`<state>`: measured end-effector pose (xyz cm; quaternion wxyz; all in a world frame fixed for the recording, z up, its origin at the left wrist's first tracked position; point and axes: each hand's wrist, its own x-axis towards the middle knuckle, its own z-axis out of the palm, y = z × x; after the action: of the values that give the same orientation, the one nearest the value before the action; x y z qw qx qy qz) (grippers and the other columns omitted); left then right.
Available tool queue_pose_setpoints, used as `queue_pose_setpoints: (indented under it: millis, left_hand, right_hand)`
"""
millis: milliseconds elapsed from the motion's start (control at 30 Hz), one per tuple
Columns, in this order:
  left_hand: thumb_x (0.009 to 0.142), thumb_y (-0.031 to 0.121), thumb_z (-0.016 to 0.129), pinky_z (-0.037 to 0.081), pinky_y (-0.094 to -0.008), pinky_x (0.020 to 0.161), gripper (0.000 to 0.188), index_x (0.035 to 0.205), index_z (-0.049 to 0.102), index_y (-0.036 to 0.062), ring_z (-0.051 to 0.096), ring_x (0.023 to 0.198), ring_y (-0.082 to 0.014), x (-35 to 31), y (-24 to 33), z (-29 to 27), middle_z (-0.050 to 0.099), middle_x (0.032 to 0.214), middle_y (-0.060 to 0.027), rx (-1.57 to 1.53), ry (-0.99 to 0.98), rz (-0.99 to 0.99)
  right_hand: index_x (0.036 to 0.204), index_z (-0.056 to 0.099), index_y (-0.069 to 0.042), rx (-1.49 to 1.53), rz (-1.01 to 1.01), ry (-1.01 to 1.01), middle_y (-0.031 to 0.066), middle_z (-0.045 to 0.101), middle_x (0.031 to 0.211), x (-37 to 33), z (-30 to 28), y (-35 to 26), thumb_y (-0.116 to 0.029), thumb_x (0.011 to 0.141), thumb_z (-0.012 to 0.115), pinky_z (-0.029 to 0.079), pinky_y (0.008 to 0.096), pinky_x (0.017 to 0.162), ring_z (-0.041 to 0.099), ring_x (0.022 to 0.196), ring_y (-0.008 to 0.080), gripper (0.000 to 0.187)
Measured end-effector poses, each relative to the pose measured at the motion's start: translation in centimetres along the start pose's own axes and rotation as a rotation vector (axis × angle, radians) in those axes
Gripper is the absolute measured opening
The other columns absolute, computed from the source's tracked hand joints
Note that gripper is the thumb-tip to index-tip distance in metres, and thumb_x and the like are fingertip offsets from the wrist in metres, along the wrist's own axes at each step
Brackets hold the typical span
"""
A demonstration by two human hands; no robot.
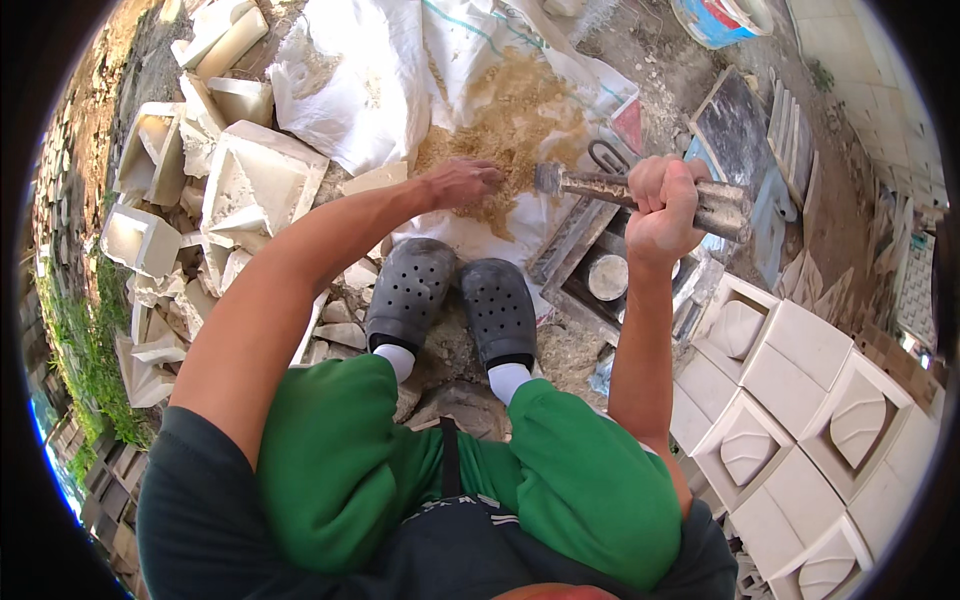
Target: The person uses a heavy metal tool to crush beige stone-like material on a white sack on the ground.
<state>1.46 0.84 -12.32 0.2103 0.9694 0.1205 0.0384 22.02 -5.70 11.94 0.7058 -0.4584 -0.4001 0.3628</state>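
Observation:
My right hand (663,210) is wrapped round a long, crusted hand tool (590,187). Its narrow, flat metal end points left, toward the sand, and a thicker bar-like end sticks out right of my fist. Over the left edge of a heap of tan sand (515,125) is my left hand (465,183), fingers loosely bent toward the grains; nothing shows in it. The sand lies on a white woven sack (360,90). Below the tool sits a dark box-like frame (570,240) with a pale round piece (607,277) inside.
Broken pale cast blocks (262,180) pile up on the left. Rows of cream blocks with leaf-like reliefs (800,350) stand at the lower right. A blue and white bucket (722,20) is at the top right, above dark boards (735,120). My grey clogs (412,290) are beside the sack.

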Motion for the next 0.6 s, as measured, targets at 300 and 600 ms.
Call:
queue_pose_setpoints:
  millis: [300, 600]
  left_hand:
    - [0.084, 0.013, 0.061, 0.049, -0.0394, 0.083, 0.023, 0.106, 0.065, 0.0071, 0.061, 0.095, -0.0301, -0.9, -4.1, -4.0, 0.062, 0.106, -0.0105, -0.31, 0.34, -0.441]
    - [0.079, 0.031, 0.065, 0.049, -0.0425, 0.077, 0.027, 0.098, 0.066, 0.0114, 0.06, 0.091, -0.0297, -0.7, 1.3, -2.9, 0.06, 0.1, -0.01, -0.076, 0.046, -0.461]
  right_hand:
    - [0.061, 0.03, -0.012, 0.031, 0.007, -0.001, -0.0022, 0.027, 0.049, 0.0, 0.4, -0.1, -0.007, 0.084, 0.045, 0.023, 0.0279, 0.043, 0.022, 0.043, 0.0093, 0.028]
    - [0.061, 0.031, -0.012, 0.007, -0.009, 0.012, -0.0025, 0.026, 0.049, 0.1, -0.5, 0.1, -0.008, 0.084, 0.045, 0.023, 0.0278, 0.043, 0.021, 0.043, 0.0091, 0.027]
